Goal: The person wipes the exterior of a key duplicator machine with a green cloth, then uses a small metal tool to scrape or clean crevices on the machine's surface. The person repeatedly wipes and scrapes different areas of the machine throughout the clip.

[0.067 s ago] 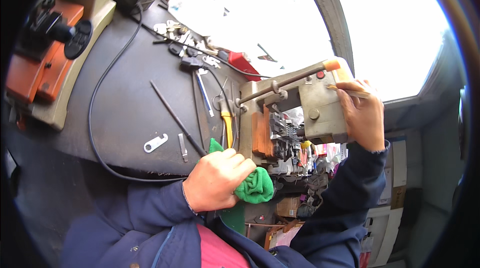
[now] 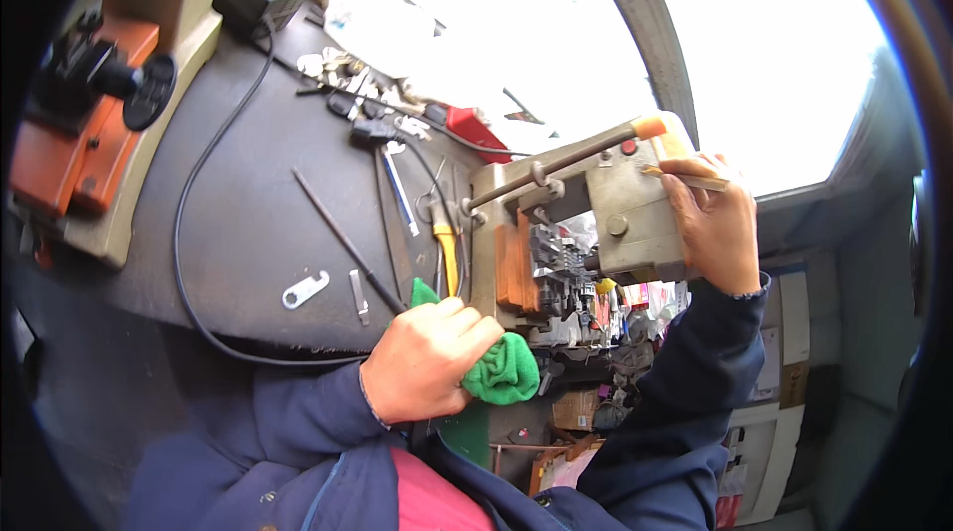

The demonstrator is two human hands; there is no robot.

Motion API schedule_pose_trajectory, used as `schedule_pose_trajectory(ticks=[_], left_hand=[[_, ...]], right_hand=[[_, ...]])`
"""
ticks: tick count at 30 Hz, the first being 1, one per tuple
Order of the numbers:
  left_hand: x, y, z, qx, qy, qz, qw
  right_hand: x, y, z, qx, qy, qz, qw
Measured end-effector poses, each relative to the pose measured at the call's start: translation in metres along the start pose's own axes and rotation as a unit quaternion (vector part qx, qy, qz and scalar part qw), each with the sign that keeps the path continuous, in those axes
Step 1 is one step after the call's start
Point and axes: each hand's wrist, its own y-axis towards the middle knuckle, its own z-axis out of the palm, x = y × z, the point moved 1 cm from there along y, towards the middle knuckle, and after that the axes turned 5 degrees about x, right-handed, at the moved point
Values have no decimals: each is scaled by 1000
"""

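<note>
A bunched green cloth (image 2: 504, 370) is clasped in my left hand (image 2: 425, 357), with one corner poking out past the thumb side. My left fist is at the front edge of the dark bench. My right hand (image 2: 717, 223) is up at the grey housing of a key-cutting machine (image 2: 623, 196). Between its thumb and fingers is a slim pale wooden stick (image 2: 703, 182), its yellowish tip close to the housing's top; it looks like a small brush, though the tip is too small to be sure. A red button (image 2: 628, 147) is near that tip.
A second machine with orange parts (image 2: 84, 159) stands at left. A black cable (image 2: 194, 184) loops over the bench (image 2: 248, 233). Yellow-handled pliers (image 2: 447, 255), a long rod (image 2: 342, 233), a flat wrench (image 2: 305, 290) and loose keys (image 2: 342, 69) lie there. A bright window is behind.
The whole view has shifted very slightly. Both hands keep their grips and places, the left on the green cloth and the right at the machine housing.
</note>
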Motion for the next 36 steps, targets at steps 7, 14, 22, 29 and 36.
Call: schedule_pose_trajectory(ticks=[7,14,22,29,36], left_hand=[[-4,4,-3,13,13,-1,1000],[-8,6,-3,20,16,-10,1000],[-9,6,-3,6,10,-7,1000],[-7,6,-3,10,5,-5,1000],[-6,4,-4,23,10,-13,1000]], right_hand=[[-8,-28,-19,-68,152,122,978],[-16,-34,-16,-97,11,5,995],[-24,-2,-17,-34,30,65,997],[-10,-19,-29,-33,-12,56,998],[-2,-16,-33,-39,-51,19,998]])
